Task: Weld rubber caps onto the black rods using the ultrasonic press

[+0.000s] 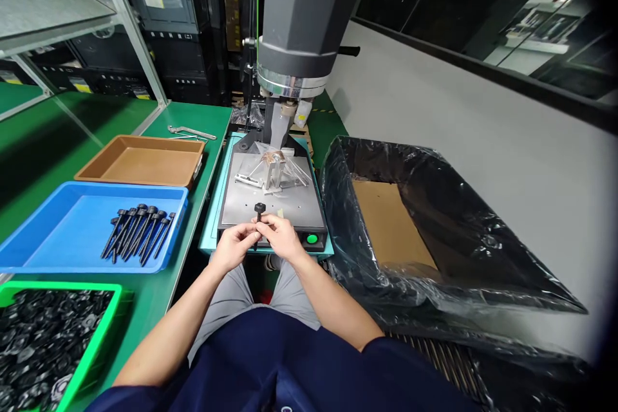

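Between both my hands stands a black rod with a round knob-like head [259, 208], head up, in front of the machine's grey plate [232, 209]. My left hand [235, 246] pinches its shaft from the left. From the right, my right hand [280, 235] closes its fingers on the same shaft; the fingertips hide part of it. Beyond the hands, a metal fixture [274, 172] with clear plastic sheeting around it sits on the plate, under the large grey machine head [299, 26]. A green button [312, 239] is on the plate's front side, right of my right hand.
Left, on the green table, are a blue tray [62, 196] holding several similar black rods [138, 232], a brown tray [87, 174], a wrench [193, 132] and a green bin [103, 341] of small black parts. Right stands a box lined with black plastic [463, 206].
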Motion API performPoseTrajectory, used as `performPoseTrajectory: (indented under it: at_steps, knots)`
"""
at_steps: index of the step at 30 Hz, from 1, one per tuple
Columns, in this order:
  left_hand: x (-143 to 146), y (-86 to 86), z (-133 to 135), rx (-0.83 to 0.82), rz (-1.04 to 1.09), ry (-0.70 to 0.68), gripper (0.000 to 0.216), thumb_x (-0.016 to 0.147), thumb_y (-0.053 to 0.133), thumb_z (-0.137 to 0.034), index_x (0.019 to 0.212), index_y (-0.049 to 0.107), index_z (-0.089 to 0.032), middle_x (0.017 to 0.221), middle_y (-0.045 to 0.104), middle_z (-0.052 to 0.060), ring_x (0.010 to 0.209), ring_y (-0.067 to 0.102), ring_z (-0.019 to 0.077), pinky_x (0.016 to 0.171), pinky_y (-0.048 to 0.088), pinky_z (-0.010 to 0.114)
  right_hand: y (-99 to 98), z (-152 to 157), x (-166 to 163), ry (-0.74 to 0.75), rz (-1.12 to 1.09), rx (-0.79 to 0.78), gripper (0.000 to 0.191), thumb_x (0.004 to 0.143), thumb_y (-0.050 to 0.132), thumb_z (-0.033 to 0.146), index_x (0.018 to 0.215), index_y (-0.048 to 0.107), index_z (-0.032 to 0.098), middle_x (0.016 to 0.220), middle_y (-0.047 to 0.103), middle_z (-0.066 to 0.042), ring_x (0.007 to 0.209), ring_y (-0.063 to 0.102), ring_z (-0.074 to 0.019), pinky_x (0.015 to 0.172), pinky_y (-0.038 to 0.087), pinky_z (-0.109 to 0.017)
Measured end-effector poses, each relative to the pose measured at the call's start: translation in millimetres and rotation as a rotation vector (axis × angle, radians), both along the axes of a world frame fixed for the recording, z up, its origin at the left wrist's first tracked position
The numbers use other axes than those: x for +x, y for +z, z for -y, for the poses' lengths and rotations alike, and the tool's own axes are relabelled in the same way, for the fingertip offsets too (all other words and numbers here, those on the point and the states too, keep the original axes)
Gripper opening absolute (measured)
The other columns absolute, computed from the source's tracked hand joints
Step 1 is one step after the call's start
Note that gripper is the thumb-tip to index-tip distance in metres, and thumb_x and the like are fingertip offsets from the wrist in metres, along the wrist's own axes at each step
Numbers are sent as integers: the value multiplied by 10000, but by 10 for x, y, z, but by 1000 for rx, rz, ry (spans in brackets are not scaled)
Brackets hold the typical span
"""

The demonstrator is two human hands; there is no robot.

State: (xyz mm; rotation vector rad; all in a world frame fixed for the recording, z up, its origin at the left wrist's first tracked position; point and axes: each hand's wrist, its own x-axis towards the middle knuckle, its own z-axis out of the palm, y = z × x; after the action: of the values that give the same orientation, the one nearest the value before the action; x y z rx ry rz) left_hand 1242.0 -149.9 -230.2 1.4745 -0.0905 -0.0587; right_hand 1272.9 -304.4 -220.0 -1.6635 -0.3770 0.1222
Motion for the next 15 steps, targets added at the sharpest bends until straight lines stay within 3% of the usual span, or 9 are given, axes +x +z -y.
performPoseTrajectory:
  at_steps: [6,10,13,15]
  knots:
    - [-87,64,-107,-35,-55,48,265,694,779,-345,901,756,-180,824,719,62,758,641,187,776,503,310,-103,-214,29,22,-113,114,273,763,707,417,879,680,171,906,724,-65,781,676,-188,715,550,-319]
    - [-183,153,-224,87,-41,106,175,670,785,-298,794,755,-179,747,696,50,713,624,196,740,503,313,-123,-379,52,81,-139,129,322,728,742,458,833,646,169,820,703,-56,753,660,-184,721,544,-324]
    - [-222,293,-521,265,4,193,121,685,760,-283,753,751,-184,718,681,46,690,608,198,686,493,297,-101,-443,51,137,-140,127,380,699,768,497,865,635,183,877,710,-68,804,662,-194,771,545,-344]
    - [-231,403,-883,399,-2,350,118,647,779,-257,746,754,-196,732,684,43,713,607,204,684,479,283,-91,-415,44,158,-160,142,433,691,774,528,925,636,190,933,716,-82,854,670,-204,822,542,-366]
